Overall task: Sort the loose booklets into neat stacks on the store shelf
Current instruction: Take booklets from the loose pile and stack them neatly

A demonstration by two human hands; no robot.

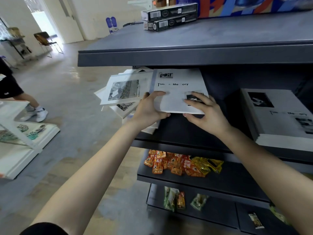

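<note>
White booklet [177,97] inside the dark shelf [179,131], gripped by left hand [149,110] and right hand [205,114].

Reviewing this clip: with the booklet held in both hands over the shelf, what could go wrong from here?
1. The loose pile juts past the left end of the middle shelf, right beside the left hand; a nudge could tip it to the floor.
2. The held booklet is gripped only at its near end by the left hand and the right hand, so its far end may catch under the upper shelf.
</note>
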